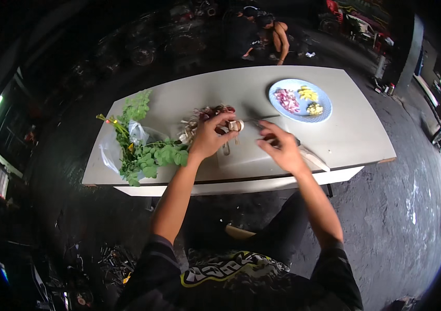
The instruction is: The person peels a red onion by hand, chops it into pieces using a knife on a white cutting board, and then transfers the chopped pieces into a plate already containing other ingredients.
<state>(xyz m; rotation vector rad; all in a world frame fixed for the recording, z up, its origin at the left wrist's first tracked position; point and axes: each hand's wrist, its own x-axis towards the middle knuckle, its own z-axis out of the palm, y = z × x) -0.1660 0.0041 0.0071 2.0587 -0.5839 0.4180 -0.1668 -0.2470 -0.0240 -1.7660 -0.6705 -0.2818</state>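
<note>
My left hand [214, 136] grips a pale, brown-streaked piece that looks like a garlic bulb [237, 125] between thumb and fingers. Behind that hand lies a heap of red shallots [214, 111], with garlic bulbs [188, 136] at its left side. To the right, my right hand [281, 144] is blurred, its thumb and forefinger apart. A thin grey strip near its fingertips is too blurred to identify, and whether the hand holds it is unclear. Under both hands is a clear, board-like sheet [244, 159]. A long whitish object [314, 158], perhaps a knife handle, lies beside my right wrist.
A blue plate [300, 116] holds chopped shallot [287, 101], yellow pieces [308, 93] and minced garlic [314, 109]. Leafy green stems [154, 155] and a clear plastic bag [108, 151] occupy the left of the pale table [356, 128]. Two people [263, 33] crouch beyond it.
</note>
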